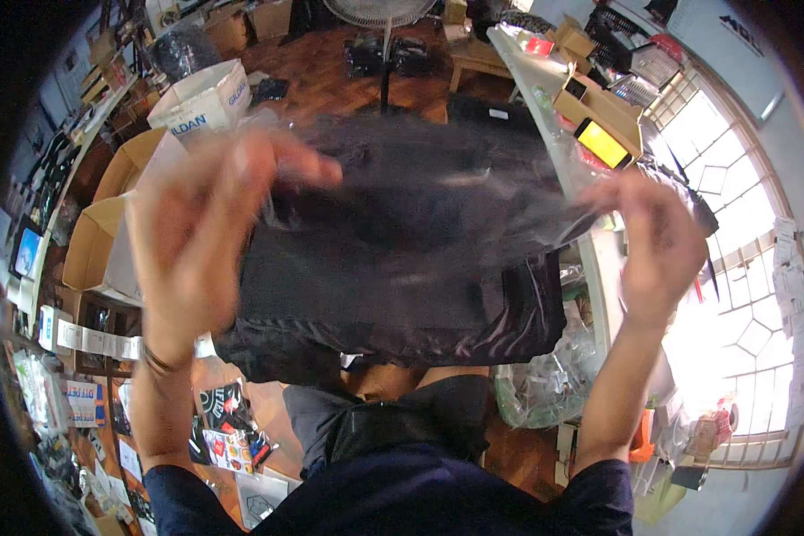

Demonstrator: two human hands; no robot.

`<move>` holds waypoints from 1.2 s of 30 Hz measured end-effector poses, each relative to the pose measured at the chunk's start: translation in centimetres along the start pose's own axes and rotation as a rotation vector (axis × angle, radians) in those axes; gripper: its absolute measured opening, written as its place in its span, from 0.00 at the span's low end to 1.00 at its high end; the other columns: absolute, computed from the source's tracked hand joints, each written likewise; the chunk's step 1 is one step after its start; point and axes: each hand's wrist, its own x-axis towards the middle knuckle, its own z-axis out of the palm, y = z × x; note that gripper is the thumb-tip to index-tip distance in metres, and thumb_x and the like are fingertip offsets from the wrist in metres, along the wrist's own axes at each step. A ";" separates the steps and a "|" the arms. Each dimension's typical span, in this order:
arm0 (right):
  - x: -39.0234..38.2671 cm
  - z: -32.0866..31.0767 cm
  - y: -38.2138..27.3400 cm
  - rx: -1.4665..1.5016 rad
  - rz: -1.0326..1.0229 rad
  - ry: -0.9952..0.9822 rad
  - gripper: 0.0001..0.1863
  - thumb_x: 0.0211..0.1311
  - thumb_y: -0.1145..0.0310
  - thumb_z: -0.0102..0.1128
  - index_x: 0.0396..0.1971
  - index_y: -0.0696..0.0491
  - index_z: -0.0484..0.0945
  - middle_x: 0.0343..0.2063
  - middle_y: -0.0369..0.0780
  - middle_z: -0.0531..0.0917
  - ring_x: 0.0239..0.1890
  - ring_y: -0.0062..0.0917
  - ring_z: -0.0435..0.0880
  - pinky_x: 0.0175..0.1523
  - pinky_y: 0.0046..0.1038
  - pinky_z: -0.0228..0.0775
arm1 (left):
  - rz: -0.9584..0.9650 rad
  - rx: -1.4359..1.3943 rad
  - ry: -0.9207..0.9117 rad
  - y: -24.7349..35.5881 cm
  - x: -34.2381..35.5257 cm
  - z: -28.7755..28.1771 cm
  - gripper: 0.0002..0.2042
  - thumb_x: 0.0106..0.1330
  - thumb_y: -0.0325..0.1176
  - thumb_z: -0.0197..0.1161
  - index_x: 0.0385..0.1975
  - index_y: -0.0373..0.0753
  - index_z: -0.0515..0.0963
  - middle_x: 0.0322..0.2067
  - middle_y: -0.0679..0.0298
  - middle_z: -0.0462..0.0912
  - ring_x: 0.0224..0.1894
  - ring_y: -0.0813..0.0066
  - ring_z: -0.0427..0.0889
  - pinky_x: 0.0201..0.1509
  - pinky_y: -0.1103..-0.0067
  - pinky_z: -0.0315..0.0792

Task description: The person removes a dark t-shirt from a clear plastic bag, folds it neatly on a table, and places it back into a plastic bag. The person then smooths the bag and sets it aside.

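Note:
A thin clear plastic bag [545, 207] is stretched across the view in front of me, blurred by motion. My right hand [654, 234] pinches its right end between thumb and fingers. My left hand [196, 232] is at the bag's left end, smeared by motion, its fingers bent and seemingly closed on the plastic. Beneath the bag lies a stack of folded black garments [366, 295], partly seen through the plastic. The stack's near edge hangs in loose folds above my lap.
Open cardboard boxes [107, 246] stand at the left, with a white carton [201, 98] behind them. On the right, a long white table [604, 295] carries a box with a yellow-screened phone [603, 143]. Crumpled clear plastic [545, 380] lies beside my right knee. A standing fan [380, 11] is far ahead.

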 end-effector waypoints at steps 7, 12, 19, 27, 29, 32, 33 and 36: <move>13.2 -0.5 5.6 0.219 0.401 -0.364 0.15 0.81 0.64 0.58 0.50 0.60 0.86 0.37 0.43 0.91 0.37 0.24 0.92 0.41 0.22 0.83 | -0.320 -0.251 -0.212 -4.6 12.2 -3.5 0.17 0.84 0.41 0.57 0.52 0.31 0.83 0.40 0.58 0.91 0.43 0.68 0.93 0.52 0.75 0.85; 11.9 0.9 5.0 0.269 0.335 -0.125 0.13 0.80 0.68 0.60 0.50 0.61 0.88 0.39 0.42 0.92 0.40 0.26 0.92 0.48 0.25 0.84 | -0.128 -0.201 -0.116 -3.6 12.4 -2.8 0.17 0.84 0.40 0.56 0.51 0.31 0.84 0.40 0.57 0.91 0.44 0.69 0.93 0.54 0.74 0.85; -1.3 1.6 5.3 -0.212 -0.225 -0.071 0.10 0.63 0.72 0.71 0.43 0.46 0.93 0.45 0.39 0.91 0.49 0.37 0.88 0.57 0.38 0.81 | 0.116 0.202 -0.075 -5.0 0.5 0.3 0.08 0.77 0.29 0.62 0.46 0.34 0.86 0.45 0.57 0.92 0.55 0.62 0.90 0.62 0.66 0.81; -26.1 9.5 8.2 -0.428 -0.047 -0.172 0.12 0.49 0.72 0.80 0.35 0.44 0.91 0.56 0.36 0.88 0.54 0.33 0.84 0.65 0.43 0.69 | 0.177 0.488 -0.319 -14.2 -20.1 9.1 0.16 0.64 0.23 0.68 0.53 0.38 0.86 0.65 0.59 0.82 0.71 0.56 0.78 0.73 0.57 0.72; -28.0 9.5 8.3 -0.376 -0.029 -0.158 0.20 0.51 0.74 0.80 0.46 0.47 0.88 0.58 0.41 0.87 0.55 0.36 0.85 0.63 0.44 0.71 | 0.156 0.425 -0.193 -14.7 -21.3 9.8 0.19 0.63 0.21 0.68 0.55 0.40 0.85 0.66 0.57 0.81 0.71 0.55 0.78 0.73 0.58 0.71; -27.0 9.8 9.1 -0.317 -0.009 -0.171 0.34 0.50 0.73 0.81 0.61 0.47 0.81 0.62 0.45 0.84 0.60 0.45 0.83 0.62 0.49 0.74 | 0.170 0.545 -0.200 -14.4 -19.2 10.0 0.21 0.64 0.22 0.67 0.58 0.42 0.83 0.69 0.57 0.78 0.70 0.54 0.78 0.70 0.58 0.74; -25.8 9.8 9.0 -0.331 0.015 -0.220 0.31 0.49 0.74 0.80 0.57 0.48 0.85 0.63 0.44 0.83 0.61 0.43 0.83 0.62 0.47 0.75 | 0.169 0.578 -0.256 -14.1 -18.0 9.8 0.20 0.64 0.23 0.67 0.57 0.41 0.84 0.68 0.57 0.79 0.70 0.54 0.78 0.70 0.58 0.74; -23.7 9.1 10.5 -0.368 -0.205 -0.375 0.15 0.55 0.74 0.73 0.44 0.49 0.91 0.60 0.38 0.86 0.61 0.37 0.83 0.58 0.38 0.80 | 0.262 0.520 -0.413 -15.3 -16.7 8.6 0.17 0.63 0.25 0.68 0.53 0.41 0.86 0.65 0.59 0.83 0.70 0.54 0.79 0.68 0.61 0.76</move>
